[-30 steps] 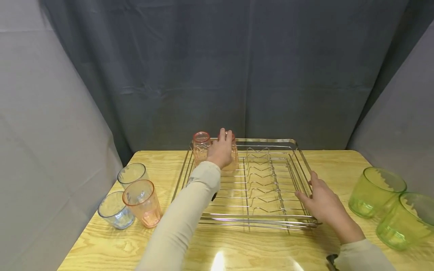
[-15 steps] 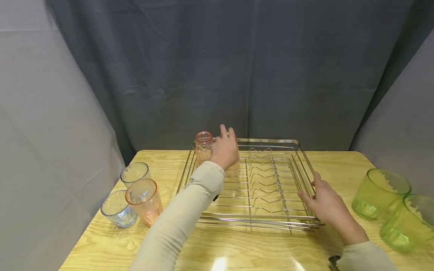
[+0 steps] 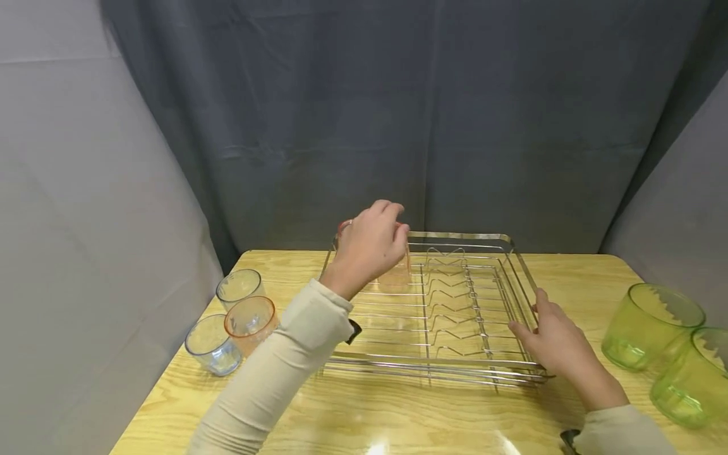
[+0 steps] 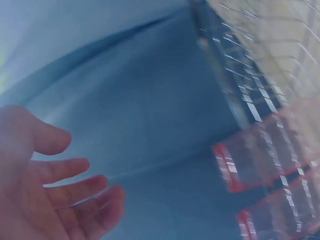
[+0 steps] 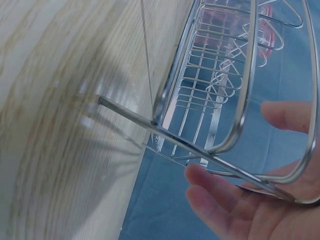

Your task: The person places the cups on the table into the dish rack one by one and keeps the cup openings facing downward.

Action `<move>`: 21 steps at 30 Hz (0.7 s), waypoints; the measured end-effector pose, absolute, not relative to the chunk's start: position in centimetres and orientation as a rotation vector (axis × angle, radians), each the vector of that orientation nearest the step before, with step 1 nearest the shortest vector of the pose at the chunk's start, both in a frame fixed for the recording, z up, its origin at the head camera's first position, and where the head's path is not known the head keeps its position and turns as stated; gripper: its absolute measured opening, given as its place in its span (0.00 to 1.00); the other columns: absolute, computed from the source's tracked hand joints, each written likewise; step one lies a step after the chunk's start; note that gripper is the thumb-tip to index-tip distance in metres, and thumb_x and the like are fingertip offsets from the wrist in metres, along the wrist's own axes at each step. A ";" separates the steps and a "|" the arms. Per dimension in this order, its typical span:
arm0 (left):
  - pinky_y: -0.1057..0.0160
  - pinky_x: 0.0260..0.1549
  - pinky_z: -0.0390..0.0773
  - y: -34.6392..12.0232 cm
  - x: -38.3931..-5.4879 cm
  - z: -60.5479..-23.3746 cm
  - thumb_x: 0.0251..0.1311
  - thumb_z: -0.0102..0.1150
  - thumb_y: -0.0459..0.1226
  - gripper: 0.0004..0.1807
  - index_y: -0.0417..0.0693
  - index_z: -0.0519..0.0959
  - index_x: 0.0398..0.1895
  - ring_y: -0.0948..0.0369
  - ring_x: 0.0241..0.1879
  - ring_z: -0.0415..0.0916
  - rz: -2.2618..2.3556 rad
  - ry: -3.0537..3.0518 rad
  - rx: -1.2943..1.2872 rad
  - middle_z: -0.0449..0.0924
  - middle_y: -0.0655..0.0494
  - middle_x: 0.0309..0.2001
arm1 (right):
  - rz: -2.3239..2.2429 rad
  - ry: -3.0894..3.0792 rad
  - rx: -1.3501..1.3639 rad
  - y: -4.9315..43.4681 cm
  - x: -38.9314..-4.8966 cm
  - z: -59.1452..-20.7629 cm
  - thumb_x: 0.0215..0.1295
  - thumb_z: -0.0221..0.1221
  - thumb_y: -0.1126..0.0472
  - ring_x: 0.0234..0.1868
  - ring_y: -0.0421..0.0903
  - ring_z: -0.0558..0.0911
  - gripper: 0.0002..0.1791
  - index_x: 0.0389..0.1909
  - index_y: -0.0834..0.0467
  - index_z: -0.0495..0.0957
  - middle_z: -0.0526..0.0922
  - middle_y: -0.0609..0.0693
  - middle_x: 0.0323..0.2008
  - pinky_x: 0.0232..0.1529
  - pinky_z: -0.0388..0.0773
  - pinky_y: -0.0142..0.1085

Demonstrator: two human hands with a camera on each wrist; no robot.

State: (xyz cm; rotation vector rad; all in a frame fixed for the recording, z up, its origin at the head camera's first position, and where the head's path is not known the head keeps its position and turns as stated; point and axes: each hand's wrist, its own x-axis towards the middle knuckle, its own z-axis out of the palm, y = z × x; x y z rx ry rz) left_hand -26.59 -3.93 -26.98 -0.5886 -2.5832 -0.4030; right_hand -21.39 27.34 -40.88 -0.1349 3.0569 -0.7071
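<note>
Blue glasses (image 3: 218, 355), two, and one orange glass (image 3: 250, 328) are noted at left. Near the left hand (image 3: 370, 244), its fingers extended loosely, two more orange glasses (image 3: 395, 273) are seated in one rack (image 3: 472, 236). The rack's right side is grasped by the right hand (image 3: 557, 338). Two green glasses (image 3: 651, 332) are placed farthest right.

Hands (image 3: 372, 240) (image 3: 553, 338) apart, left higher

Even light fills the head view, glare spots the counter (image 3: 449, 411) below the left fingers (image 4: 82, 191), blur smears the glasses (image 4: 247, 165) right of them in the bluish left-wrist view, and shadows lie left of the right fingers (image 5: 212, 192).
</note>
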 end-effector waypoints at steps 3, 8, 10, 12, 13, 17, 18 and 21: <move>0.61 0.39 0.83 -4.6 -24.6 -26.2 0.70 0.50 0.41 0.15 0.50 0.81 0.54 0.60 0.46 0.83 -0.506 -2.487 -0.661 0.82 0.57 0.53 | -0.698 3.057 -0.129 27.3 -21.5 -40.9 0.74 0.48 0.40 0.45 0.67 0.82 0.54 0.73 0.78 0.32 0.63 0.80 0.63 0.36 0.78 0.56; 0.64 0.32 0.81 -5.3 -22.0 -25.1 0.70 0.52 0.37 0.09 0.52 0.84 0.39 0.63 0.36 0.80 -0.528 -2.348 -0.691 0.84 0.60 0.39 | -0.685 3.071 -0.132 27.2 -21.7 -41.0 0.74 0.48 0.39 0.47 0.70 0.80 0.54 0.73 0.78 0.33 0.64 0.79 0.62 0.38 0.77 0.58; 0.65 0.28 0.77 -5.6 -21.3 -24.8 0.70 0.50 0.36 0.11 0.52 0.82 0.33 0.63 0.31 0.76 -0.507 -2.346 -0.667 0.81 0.61 0.32 | -0.687 3.071 -0.135 27.3 -21.7 -40.9 0.74 0.47 0.39 0.48 0.72 0.79 0.54 0.73 0.77 0.33 0.64 0.79 0.62 0.39 0.77 0.59; 0.65 0.25 0.73 -6.1 -20.8 -24.8 0.71 0.47 0.36 0.12 0.52 0.79 0.30 0.63 0.27 0.71 -0.496 -2.361 -0.643 0.77 0.60 0.27 | -0.682 3.067 -0.134 27.3 -21.6 -40.9 0.74 0.47 0.38 0.51 0.74 0.77 0.54 0.73 0.78 0.33 0.64 0.79 0.62 0.39 0.77 0.60; 0.65 0.23 0.71 -6.4 -20.6 -24.9 0.72 0.47 0.36 0.13 0.52 0.78 0.28 0.63 0.25 0.69 -0.495 -2.365 -0.632 0.75 0.60 0.25 | -0.680 3.065 -0.132 27.3 -21.6 -40.9 0.74 0.47 0.38 0.52 0.75 0.76 0.54 0.73 0.78 0.33 0.64 0.79 0.62 0.40 0.77 0.60; 0.67 0.18 0.63 -7.7 -20.2 -25.3 0.71 0.45 0.36 0.18 0.51 0.70 0.19 0.63 0.20 0.62 -0.523 -2.315 -0.605 0.67 0.59 0.19 | -0.681 3.059 -0.135 27.3 -21.6 -41.1 0.74 0.46 0.37 0.53 0.76 0.76 0.55 0.73 0.78 0.33 0.64 0.79 0.63 0.39 0.77 0.60; 0.67 0.18 0.61 -8.1 -20.2 -25.4 0.71 0.46 0.36 0.19 0.51 0.68 0.17 0.63 0.19 0.61 -0.531 -2.291 -0.600 0.66 0.59 0.17 | -0.685 3.058 -0.138 27.4 -21.6 -41.1 0.73 0.46 0.37 0.52 0.75 0.76 0.55 0.73 0.78 0.33 0.64 0.79 0.63 0.39 0.77 0.59; 0.68 0.16 0.55 -9.3 -20.0 -26.1 0.70 0.47 0.36 0.23 0.51 0.64 0.12 0.64 0.15 0.56 -0.588 -2.237 -0.576 0.62 0.59 0.14 | -0.692 3.052 -0.143 27.5 -21.7 -41.1 0.73 0.46 0.37 0.49 0.72 0.79 0.55 0.73 0.78 0.33 0.64 0.79 0.63 0.37 0.77 0.58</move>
